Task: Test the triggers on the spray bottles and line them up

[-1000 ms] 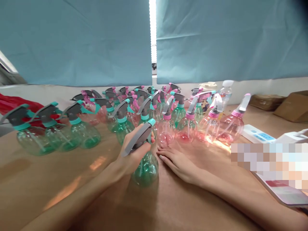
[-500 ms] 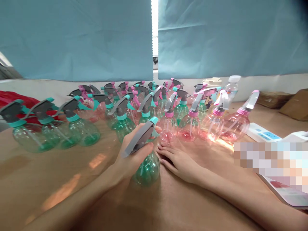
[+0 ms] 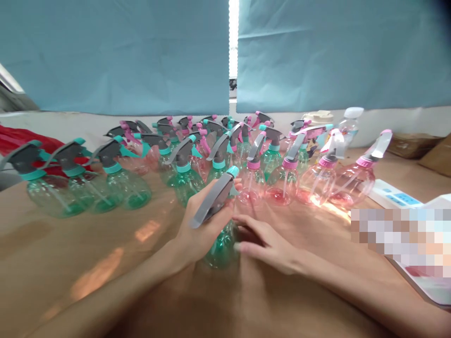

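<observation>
Wrapped round the neck of a clear green spray bottle (image 3: 221, 251) is my left hand (image 3: 197, 225), shut just below its grey and turquoise trigger head. The bottle stands upright on the brown table in front of me. My right hand (image 3: 273, 244) is beside its lower right side, fingers apart and stretched toward it; whether the fingertips touch the bottle I cannot tell. Right behind the held bottle is another green spray bottle (image 3: 188, 183). A pink spray bottle (image 3: 251, 188) stands just beyond my right fingers.
Rows of green and pink spray bottles line the back. Three green bottles (image 3: 128, 188) stand at left, near red fabric (image 3: 35, 138). To the right are a power strip (image 3: 398, 195), a capped clear bottle (image 3: 348, 126), a cardboard box (image 3: 437, 155) and a partly blurred-out tray-like object (image 3: 433, 291).
My right hand has lifted a little from the table, its thumb spreading from the fingers beside the bottle. My left hand keeps its grip. The whole view has shifted slightly.
</observation>
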Motion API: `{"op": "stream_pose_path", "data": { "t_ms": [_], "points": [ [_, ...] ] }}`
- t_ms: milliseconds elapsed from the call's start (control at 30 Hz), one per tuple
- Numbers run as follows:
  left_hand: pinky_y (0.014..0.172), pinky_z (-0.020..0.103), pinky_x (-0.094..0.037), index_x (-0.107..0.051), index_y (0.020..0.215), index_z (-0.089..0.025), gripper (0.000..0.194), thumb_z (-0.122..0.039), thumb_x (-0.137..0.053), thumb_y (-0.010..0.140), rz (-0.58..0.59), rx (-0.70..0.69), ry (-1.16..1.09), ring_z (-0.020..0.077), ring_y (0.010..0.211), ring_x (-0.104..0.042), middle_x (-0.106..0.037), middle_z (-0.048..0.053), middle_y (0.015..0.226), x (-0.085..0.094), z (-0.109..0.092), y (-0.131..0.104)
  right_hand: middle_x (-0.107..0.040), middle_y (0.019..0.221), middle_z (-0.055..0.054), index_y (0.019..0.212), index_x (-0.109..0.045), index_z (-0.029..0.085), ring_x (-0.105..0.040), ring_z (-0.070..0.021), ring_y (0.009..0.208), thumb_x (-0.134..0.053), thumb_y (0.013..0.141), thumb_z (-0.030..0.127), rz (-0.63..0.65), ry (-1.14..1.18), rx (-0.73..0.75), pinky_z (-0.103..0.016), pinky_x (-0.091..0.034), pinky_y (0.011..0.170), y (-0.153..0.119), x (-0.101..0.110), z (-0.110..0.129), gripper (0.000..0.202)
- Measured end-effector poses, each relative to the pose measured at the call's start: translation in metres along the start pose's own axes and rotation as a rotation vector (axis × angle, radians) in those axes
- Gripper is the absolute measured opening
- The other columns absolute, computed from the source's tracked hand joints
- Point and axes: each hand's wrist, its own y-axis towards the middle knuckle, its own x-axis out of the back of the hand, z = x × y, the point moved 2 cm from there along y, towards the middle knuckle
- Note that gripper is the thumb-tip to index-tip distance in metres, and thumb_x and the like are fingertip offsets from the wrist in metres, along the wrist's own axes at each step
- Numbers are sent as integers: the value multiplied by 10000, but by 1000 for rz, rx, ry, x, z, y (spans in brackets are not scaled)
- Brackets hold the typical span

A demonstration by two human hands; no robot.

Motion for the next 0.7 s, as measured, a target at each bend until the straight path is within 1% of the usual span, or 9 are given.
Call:
{"op": "stream_pose_path", "data": {
  "t_ms": [33,67,133,167,233,333,400,567,700],
  "points": [
    [712,320,-507,-509,789,-226,40,-257,-524,807,-10,-10,-9,191,790,-585,-539,-8,750,-1,0,-1,-451,1451,-127,1424,-356,225,-485,-286,1280,-681,821,444,5,83,11,-483,-423,1047,3,-6,3,720],
    [735,322,-511,-515,795,-225,31,-249,-527,811,-19,-19,-15,195,824,-591,-549,-7,760,-2,0,-1,-471,1430,-123,1411,-360,232,-478,-296,1283,-764,734,443,-5,123,30,-484,-422,1049,6,-12,7,816],
    [768,325,-515,-522,798,-222,22,-235,-530,813,-24,-27,-20,193,849,-595,-568,-5,785,-3,0,-2,-502,1387,-117,1369,-386,232,-475,-309,1275,-864,586,412,-79,110,78,-479,-419,1051,14,-21,12,935],
    [776,324,-517,-526,807,-220,11,-230,-530,811,-21,-28,-19,188,841,-596,-577,-4,803,-3,0,-2,-514,1365,-118,1347,-388,220,-491,-310,1254,-884,544,399,-120,98,104,-471,-432,1037,17,-24,13,960],
    [792,322,-516,-544,864,-220,63,-217,-526,804,1,-30,-4,182,835,-597,-597,3,869,-2,-2,-1,-544,1309,-115,1309,-391,202,-535,-299,1191,-886,532,372,-162,50,121,-455,-466,990,22,-27,15,936],
    [805,314,-517,-549,990,-226,191,-209,-513,803,50,-53,33,181,856,-601,-606,15,979,2,-6,2,-587,1219,-96,1260,-416,195,-591,-279,1076,-859,551,333,-154,-21,120,-438,-508,909,24,-24,14,847],
    [789,316,-525,-543,1001,-223,202,-229,-517,800,91,-80,71,184,837,-601,-605,21,974,4,-7,4,-596,1189,-87,1238,-430,192,-604,-270,1027,-846,551,309,-131,-40,117,-427,-521,872,24,-20,13,812],
    [657,303,-526,-538,1029,-225,247,-253,-525,784,157,-129,133,175,724,-578,-604,24,911,6,-5,9,-601,1146,-64,1202,-456,201,-616,-242,967,-832,570,284,-73,-15,103,-387,-542,806,22,-17,13,741],
    [663,298,-526,-535,1036,-211,252,-211,-533,784,175,-181,100,171,752,-592,-606,38,977,7,-3,11,-607,1138,-60,1216,-443,200,-621,-232,951,-842,562,278,-85,15,85,-376,-543,800,22,-17,13,770]
  ]
}}
